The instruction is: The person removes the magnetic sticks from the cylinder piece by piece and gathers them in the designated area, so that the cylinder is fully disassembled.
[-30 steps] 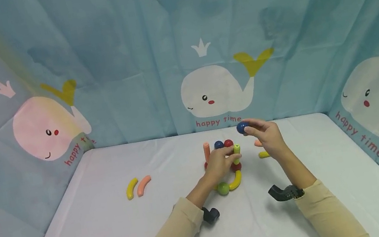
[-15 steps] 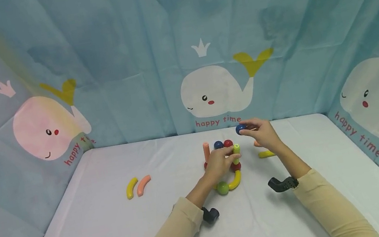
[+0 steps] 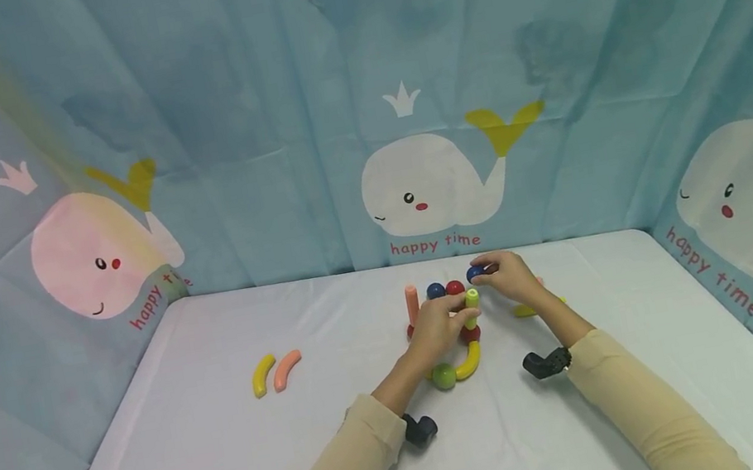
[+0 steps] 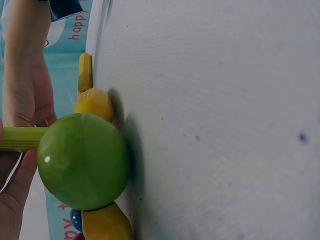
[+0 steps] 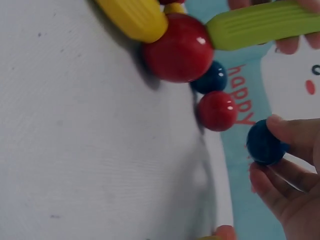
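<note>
While left hand (image 3: 436, 327) pinches the green rod (image 3: 472, 300) right of frame center, right hand (image 3: 514, 278) pinches a blue ball (image 3: 475, 275) just above; likely placing step, next probably needs careful alignment over rod.

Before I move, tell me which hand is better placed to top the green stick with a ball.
Probably the right hand: it pinches a blue ball near the green stick, while the left hand is busy gripping that stick.

Blue ball (image 5: 263, 144) in right fingers (image 5: 272, 191) — lower
</note>
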The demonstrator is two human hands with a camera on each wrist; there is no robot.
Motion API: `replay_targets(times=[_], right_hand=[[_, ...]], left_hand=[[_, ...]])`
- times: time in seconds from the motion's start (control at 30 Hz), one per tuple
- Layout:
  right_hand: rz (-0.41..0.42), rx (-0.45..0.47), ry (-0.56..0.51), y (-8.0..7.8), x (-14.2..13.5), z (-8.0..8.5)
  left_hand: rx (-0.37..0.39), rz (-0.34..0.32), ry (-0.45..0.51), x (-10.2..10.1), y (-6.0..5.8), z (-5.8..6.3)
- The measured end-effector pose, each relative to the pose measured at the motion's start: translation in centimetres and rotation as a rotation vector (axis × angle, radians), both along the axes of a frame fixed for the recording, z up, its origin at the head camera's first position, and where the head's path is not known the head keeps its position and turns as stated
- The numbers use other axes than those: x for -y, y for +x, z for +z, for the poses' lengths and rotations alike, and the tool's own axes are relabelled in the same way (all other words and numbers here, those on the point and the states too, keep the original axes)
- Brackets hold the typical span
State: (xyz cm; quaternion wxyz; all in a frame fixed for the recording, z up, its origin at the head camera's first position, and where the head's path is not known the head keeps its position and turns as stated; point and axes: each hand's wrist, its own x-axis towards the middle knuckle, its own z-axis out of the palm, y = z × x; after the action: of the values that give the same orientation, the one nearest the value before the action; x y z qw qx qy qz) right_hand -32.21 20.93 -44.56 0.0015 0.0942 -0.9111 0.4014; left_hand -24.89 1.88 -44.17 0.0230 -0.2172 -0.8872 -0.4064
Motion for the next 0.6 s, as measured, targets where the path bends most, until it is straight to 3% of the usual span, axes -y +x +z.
replay_targets(times=[0.27, 0.6], right_hand=[[0.004, 0.019, 0.03, -0.3, 0.1, -1.0], [0.055, 0.025, 0.079, -0.2, 0.6, -1.5]], left_hand=[[-0.034, -0.021, 0.027, -0.1, 0.1, -0.1], [-0.013, -0.021, 0.037, 0.0, 0.2, 0.1]])
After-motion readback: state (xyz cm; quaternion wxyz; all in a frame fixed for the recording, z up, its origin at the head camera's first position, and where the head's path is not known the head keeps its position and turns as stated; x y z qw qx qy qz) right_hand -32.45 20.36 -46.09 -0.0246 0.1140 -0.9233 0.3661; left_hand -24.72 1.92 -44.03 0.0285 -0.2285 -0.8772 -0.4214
